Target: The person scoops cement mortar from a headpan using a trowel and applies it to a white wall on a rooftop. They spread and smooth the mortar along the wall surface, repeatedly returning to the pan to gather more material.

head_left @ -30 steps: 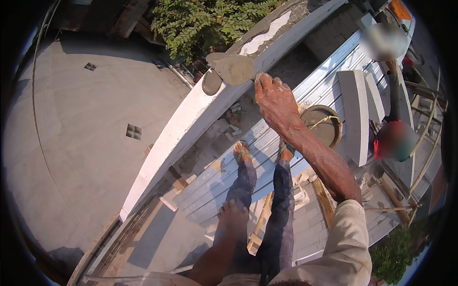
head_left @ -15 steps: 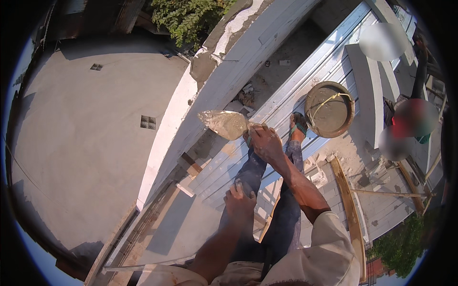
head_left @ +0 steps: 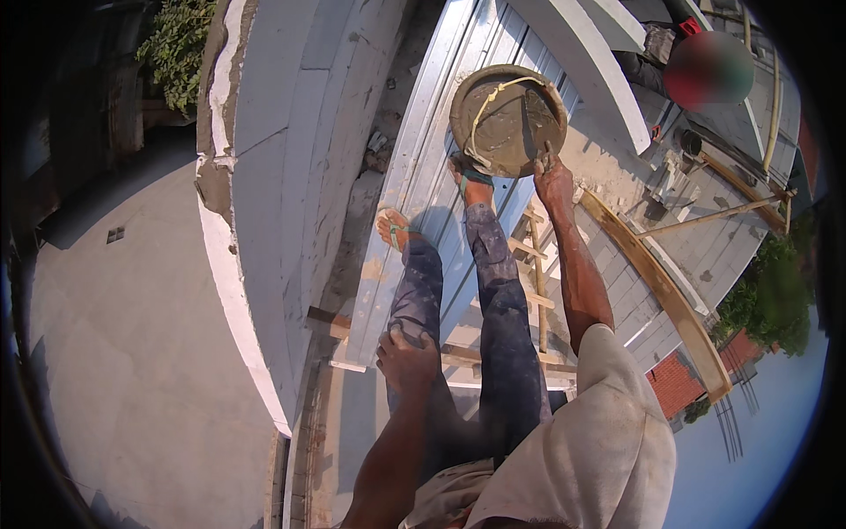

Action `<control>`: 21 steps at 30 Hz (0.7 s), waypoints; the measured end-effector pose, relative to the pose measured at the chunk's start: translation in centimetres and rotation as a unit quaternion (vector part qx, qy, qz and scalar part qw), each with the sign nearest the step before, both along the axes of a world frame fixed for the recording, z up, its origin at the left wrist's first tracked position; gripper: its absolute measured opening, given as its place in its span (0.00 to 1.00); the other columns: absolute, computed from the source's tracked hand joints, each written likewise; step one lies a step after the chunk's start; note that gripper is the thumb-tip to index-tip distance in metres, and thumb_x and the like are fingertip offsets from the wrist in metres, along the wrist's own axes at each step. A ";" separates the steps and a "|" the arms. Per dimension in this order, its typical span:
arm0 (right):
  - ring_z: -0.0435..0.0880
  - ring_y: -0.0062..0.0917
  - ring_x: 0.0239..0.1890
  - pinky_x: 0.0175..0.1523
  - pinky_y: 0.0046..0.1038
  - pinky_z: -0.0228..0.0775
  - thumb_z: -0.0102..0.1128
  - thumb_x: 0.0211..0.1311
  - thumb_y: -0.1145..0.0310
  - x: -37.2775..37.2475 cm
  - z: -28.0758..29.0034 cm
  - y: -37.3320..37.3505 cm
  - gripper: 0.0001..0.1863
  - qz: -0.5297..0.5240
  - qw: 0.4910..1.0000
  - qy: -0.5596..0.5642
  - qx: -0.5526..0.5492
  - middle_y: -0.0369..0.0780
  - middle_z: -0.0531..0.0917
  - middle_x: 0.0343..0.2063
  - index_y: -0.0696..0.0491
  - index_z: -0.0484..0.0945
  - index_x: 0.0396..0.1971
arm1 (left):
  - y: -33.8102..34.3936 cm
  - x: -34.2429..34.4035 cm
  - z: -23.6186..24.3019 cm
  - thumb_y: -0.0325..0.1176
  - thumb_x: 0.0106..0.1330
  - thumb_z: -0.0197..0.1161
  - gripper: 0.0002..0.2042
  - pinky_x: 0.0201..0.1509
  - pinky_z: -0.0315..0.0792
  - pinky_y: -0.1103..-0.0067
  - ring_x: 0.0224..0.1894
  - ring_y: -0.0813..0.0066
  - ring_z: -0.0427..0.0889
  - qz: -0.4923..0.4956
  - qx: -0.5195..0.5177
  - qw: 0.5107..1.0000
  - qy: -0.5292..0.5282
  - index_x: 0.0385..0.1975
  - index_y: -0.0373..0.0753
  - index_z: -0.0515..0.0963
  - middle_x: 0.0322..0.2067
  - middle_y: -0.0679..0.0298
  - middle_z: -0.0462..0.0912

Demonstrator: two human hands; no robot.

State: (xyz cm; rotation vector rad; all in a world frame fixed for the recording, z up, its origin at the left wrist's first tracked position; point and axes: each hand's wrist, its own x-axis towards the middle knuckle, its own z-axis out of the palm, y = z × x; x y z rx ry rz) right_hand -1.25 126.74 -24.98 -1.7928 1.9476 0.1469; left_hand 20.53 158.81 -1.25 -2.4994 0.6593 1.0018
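Observation:
My right hand [head_left: 552,181] is closed at the near right rim of a round basin [head_left: 456,123] of wet grey mortar [head_left: 498,123]. It grips a trowel [head_left: 538,122]; the blade shows as a dark shape inside the basin, and the fingers hide most of the handle. A pale yellow cord [head_left: 480,119] loops across the basin's left side. My left hand [head_left: 407,360] rests on my left leg near the knee, fingers spread over the dark trousers, holding nothing.
My sandalled feet [head_left: 397,231] stand on ribbed metal sheeting [head_left: 423,172]. Left of it rises a block wall [head_left: 273,194] with a rough mortared top, and beyond lies a grey slab [head_left: 150,353]. Curved white panels [head_left: 599,70] and another person [head_left: 652,53] are at upper right. A wooden plank [head_left: 661,291] lies right.
My right hand has swung the mortar-covered trowel from beside the wall rightward into the basin. The view has turned, shifting the wall and basin leftward. My left hand stays on my leg.

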 end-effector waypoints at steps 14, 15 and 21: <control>0.62 0.11 0.16 0.22 0.23 0.53 0.66 0.70 0.62 -1.6 6.6 3.8 0.18 -0.071 0.933 -0.259 0.241 0.27 0.70 0.14 0.53 0.77 0.20 | 0.0 0.2 0.6 0.48 0.63 0.68 0.29 0.63 0.72 0.56 0.58 0.48 0.78 0.047 0.003 0.999 0.024 0.58 0.35 0.76 0.56 0.51 0.76; 0.62 0.11 0.16 0.22 0.22 0.53 0.66 0.70 0.62 -1.4 8.6 4.4 0.17 -0.053 0.931 -0.281 0.225 0.26 0.70 0.14 0.53 0.77 0.21 | 0.7 0.2 0.1 0.48 0.62 0.68 0.29 0.62 0.72 0.56 0.57 0.48 0.78 0.036 -0.013 0.999 0.020 0.58 0.35 0.76 0.56 0.52 0.77; 0.74 0.19 0.27 0.33 0.31 0.67 0.58 0.67 0.68 10.3 18.2 5.5 0.09 0.142 0.864 -0.395 0.279 0.35 0.79 0.25 0.58 0.81 0.40 | 1.6 0.6 0.5 0.50 0.62 0.69 0.32 0.64 0.72 0.57 0.59 0.50 0.78 0.079 0.008 0.996 0.030 0.62 0.38 0.75 0.60 0.52 0.75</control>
